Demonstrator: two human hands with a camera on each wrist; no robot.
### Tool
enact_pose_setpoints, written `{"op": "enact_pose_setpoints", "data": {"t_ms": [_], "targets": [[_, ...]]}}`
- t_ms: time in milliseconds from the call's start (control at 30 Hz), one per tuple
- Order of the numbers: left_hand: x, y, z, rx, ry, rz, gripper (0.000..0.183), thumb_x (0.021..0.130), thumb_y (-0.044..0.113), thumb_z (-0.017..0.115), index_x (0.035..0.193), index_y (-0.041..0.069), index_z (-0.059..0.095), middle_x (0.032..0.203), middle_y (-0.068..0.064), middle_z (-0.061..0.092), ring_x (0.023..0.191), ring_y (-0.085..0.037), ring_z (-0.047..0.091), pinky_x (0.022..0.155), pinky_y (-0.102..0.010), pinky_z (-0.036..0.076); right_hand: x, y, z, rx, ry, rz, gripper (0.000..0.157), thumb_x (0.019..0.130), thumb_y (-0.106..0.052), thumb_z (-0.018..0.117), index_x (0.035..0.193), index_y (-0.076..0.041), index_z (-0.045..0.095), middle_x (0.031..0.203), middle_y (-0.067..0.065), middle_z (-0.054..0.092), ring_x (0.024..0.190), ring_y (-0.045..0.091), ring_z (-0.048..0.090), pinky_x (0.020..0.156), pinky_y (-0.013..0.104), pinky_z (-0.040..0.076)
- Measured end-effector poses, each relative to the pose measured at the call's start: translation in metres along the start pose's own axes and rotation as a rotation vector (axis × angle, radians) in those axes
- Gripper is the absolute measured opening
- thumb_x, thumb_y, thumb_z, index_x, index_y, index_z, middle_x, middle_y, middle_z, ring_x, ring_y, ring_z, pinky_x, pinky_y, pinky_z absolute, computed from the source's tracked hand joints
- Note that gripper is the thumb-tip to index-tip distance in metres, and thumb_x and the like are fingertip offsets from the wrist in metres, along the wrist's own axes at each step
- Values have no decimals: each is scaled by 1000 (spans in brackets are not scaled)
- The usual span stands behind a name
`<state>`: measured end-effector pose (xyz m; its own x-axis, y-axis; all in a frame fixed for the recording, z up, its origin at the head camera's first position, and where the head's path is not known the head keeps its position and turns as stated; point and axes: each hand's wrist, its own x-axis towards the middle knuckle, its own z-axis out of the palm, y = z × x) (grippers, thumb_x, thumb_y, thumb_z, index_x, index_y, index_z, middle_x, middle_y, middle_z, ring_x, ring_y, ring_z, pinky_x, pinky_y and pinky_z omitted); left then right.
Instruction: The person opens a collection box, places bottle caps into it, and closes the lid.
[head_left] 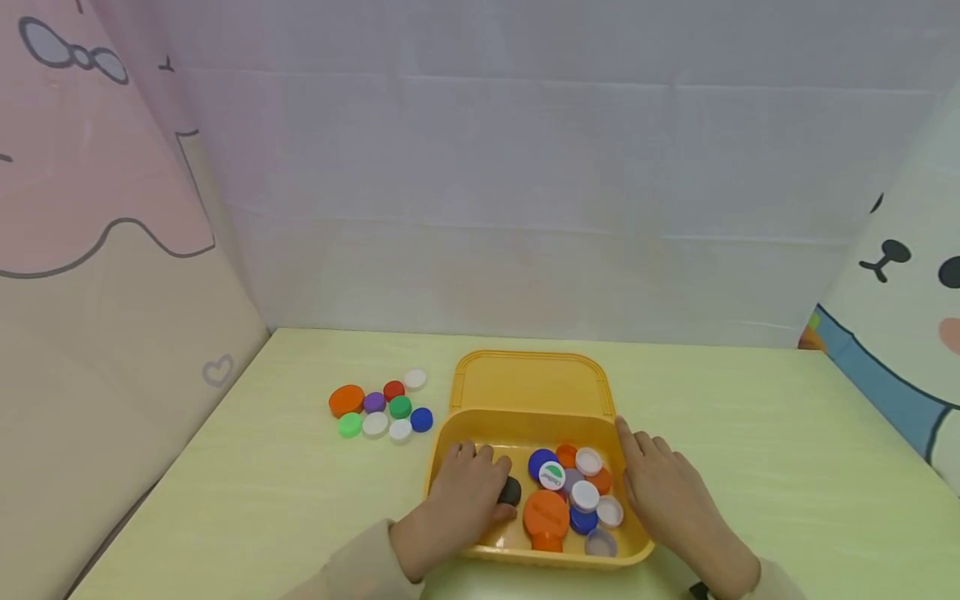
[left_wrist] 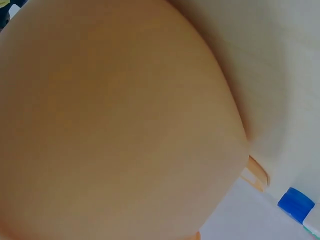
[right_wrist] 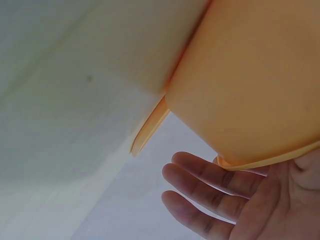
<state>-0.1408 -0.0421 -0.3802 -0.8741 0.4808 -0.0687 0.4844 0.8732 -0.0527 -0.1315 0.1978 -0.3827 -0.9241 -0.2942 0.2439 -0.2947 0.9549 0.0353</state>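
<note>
**Left hand (head_left: 463, 492) on a black cap (head_left: 510, 492), right hand (head_left: 671, 493) at the yellow box (head_left: 517, 427)**

Nearest are two pale sleeves (head_left: 367, 567), one at each wrist. The left hand dips into the left part of the box, thumb and forefinger curled round the black cap; how firmly they press cannot be told. The right hand lies along the box's right side, its fingers loose and nearly straight, touching the rim.

In the box's right part, a large orange cap (head_left: 547, 512) lies near the front, with a translucent cap (head_left: 601, 543) beside it. Just beyond comes a blue cap (head_left: 583, 522), then a cluster in white, orange, blue and pale purple; one white cap (head_left: 552, 476) bears a green mark.

Behind the box, on the pale yellow-green desk (head_left: 750, 433), lies a yellow lid (head_left: 532, 382). Left of the box and apart from it, nine caps sit in a loose group, among them an orange disc (head_left: 347, 401), a light green cap (head_left: 350, 425) and a red cap (head_left: 393, 390).

Farthest back hangs a creased whitish sheet (head_left: 510, 167), flanked by panels printed with cartoon figures.
</note>
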Motion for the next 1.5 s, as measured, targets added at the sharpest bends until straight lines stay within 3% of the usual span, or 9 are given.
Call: {"op": "enact_pose_setpoints", "data": {"t_ms": [133,333,567,767,933,1100,1267,1500], "targets": [[-3,-4,-7,-17,22,-33,47,77,56,60,103,16,61,85,-3,58,79,-21,46,77,-34,38,0,0,0,1,-11,6,54,82,-12,59,131,2,43,104,13,59,82,22,54,63,33,48],[-10,-18,-19,-25,168,-79,37,81,49,61,95,15,61,81,-1,56,77,-20,47,74,-34,39,0,-1,0,2,-9,7,53,82,-12,59,131,3,44,104,13,59,82,23,54,64,33,48],[-16,-39,-29,-134,323,-128,27,82,35,65,93,11,60,83,-2,58,75,-22,48,76,-37,41,-1,-1,-1,10,-7,12,53,82,-12,59,131,3,43,103,13,59,83,23,54,65,35,49],[-17,-62,-32,-163,378,-207,25,81,30,67,93,9,59,84,-5,58,78,-26,51,76,-40,41,-1,0,-1,8,2,7,54,81,-12,60,130,3,44,103,13,59,83,23,54,65,34,49],[-16,-80,-26,-150,375,-270,24,82,28,66,92,8,58,83,-7,55,77,-29,51,74,-42,41,-1,0,-1,13,6,9,54,81,-13,60,130,3,44,104,14,59,83,23,54,66,34,49],[-14,-93,-15,-117,294,-316,29,81,29,68,97,6,59,87,-9,56,80,-32,51,72,-42,42,0,0,0,10,13,0,54,81,-12,60,130,3,44,103,13,59,82,23,54,64,33,48],[-12,-99,-7,-110,227,-353,29,80,29,69,93,5,59,85,-11,55,75,-28,47,68,-40,41,-1,0,0,10,13,-2,54,81,-12,61,130,3,44,103,13,59,82,23,54,63,33,48],[-9,-104,-1,-80,185,-386,33,79,29,69,96,3,59,82,-13,52,72,-29,45,64,-38,39,0,0,-1,20,2,6,54,82,-12,59,130,3,44,104,14,59,84,24,55,65,34,49]]}}
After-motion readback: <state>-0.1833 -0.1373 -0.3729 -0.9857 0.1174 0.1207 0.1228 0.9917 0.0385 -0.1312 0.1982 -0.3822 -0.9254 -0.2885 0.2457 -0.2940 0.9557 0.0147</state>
